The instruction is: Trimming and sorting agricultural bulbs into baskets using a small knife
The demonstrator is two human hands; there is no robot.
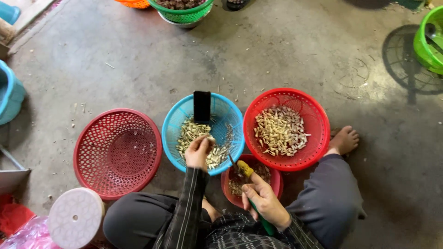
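The person sits on a grey concrete floor (286, 50) with three baskets set in a row in front of the knees. The left hand (198, 151) reaches into the blue basket (177, 121), the middle one, its fingers pinched together on a small pale piece from the heap of greenish-white pieces (194, 131) lying there; the grip is closed on that piece, just above the heap near the basket's near rim. A black phone (201, 106) leans upright against the far wall of the same basket. The right hand (264, 200) is lower, near the person's lap, clenched around a green-handled knife (251, 193) whose yellow part and thin blade point up and away toward the blue basket. That hand hovers over a small red bowl (276, 180) holding brownish scraps, tucked between the blue basket and the red basket on the right (318, 124), which carries a pile of cream-coloured peeled pieces (279, 131). To the left, touching nothing, stands an empty red basket (117, 152). A white round lid (75, 217) lies beside the left knee, and a bare foot (344, 140) rests just past the right basket. Green baskets (184, 14) stand at the far edge of the floor.
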